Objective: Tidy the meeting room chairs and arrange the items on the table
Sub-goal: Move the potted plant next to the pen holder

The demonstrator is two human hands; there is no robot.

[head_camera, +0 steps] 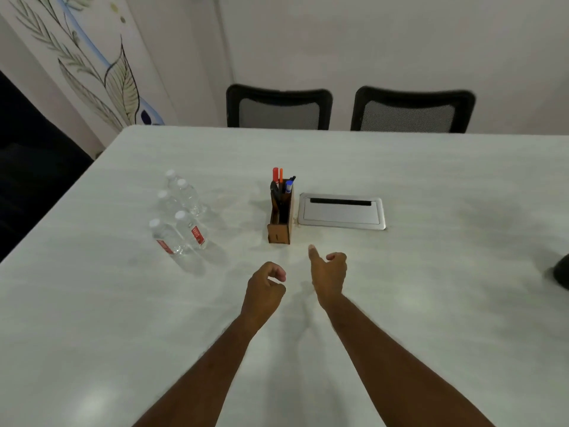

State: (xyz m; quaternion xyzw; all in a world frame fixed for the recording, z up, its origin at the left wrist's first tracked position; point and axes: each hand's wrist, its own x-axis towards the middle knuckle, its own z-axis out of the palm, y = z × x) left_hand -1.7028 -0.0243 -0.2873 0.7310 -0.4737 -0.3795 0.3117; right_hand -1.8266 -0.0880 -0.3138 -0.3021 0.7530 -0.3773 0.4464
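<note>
Both hands empty, hovering above the counter point(400, 167). Left hand point(265, 286) loosely curled, fingers bent inward, nothing inside. Right hand point(328, 274) half-curled, thumb pointing up toward 12 o'clock, nothing held.

Pen holder point(279, 223) upright at 12 o'clock from the hands, just beside the metal cable hatch point(341, 212) at 1 o'clock; orange, blue and black pens point(278, 180) standing in it. Five water bottles point(180, 214) grouped upright in two rows at 10 o'clock, close together.

Two chairs point(278, 107) pushed in at the far edge, backs level. Dark object point(562, 271) at 3 o'clock, cut off, unidentifiable.

Judgement: visible part looks largely tidy; remaining chairs and counter out of view.
</note>
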